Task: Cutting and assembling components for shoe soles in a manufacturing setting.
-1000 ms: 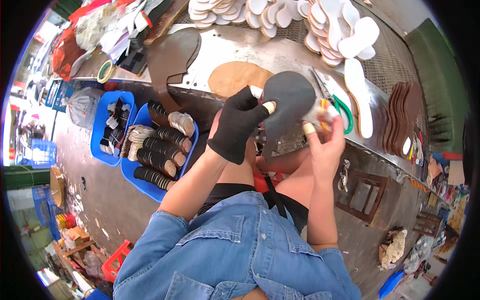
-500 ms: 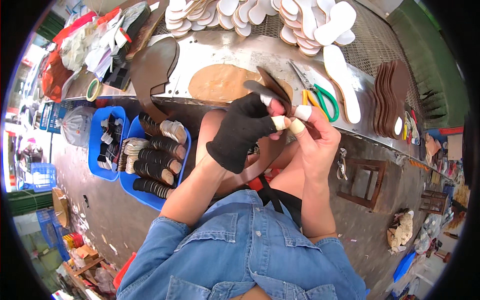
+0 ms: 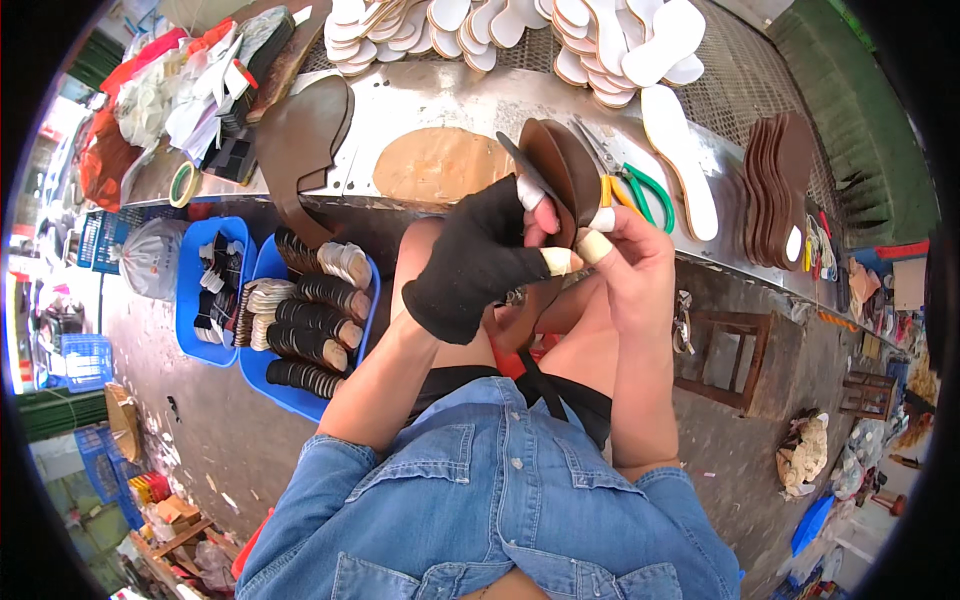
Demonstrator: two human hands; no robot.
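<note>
In a black fingerless glove, my left hand (image 3: 480, 250) grips a brown leather shoe upper (image 3: 560, 165) above my lap. My right hand (image 3: 632, 260) is bare, with tape round the thumb and a finger, and pinches the lower edge of the same piece. Its curved panels stand up between the hands, and a strip of it hangs down behind the glove. Just beyond the right hand lie scissors (image 3: 648, 198) with green handles and a tool with yellow handles (image 3: 620, 195). An oval tan patch (image 3: 440, 165) on the bench lies beyond the left hand.
White insoles (image 3: 663, 45) are heaped along the back. Brown sole-shaped pieces (image 3: 775, 190) are stacked at right. Another brown leather piece (image 3: 300, 130) overhangs the bench edge at left. Blue bins (image 3: 365, 330) of heel-like parts stand on the floor, and a wooden stool (image 3: 735, 355) at right.
The leather panels have tilted more upright and spread apart between my hands. Both hands have shifted slightly and keep their hold.
</note>
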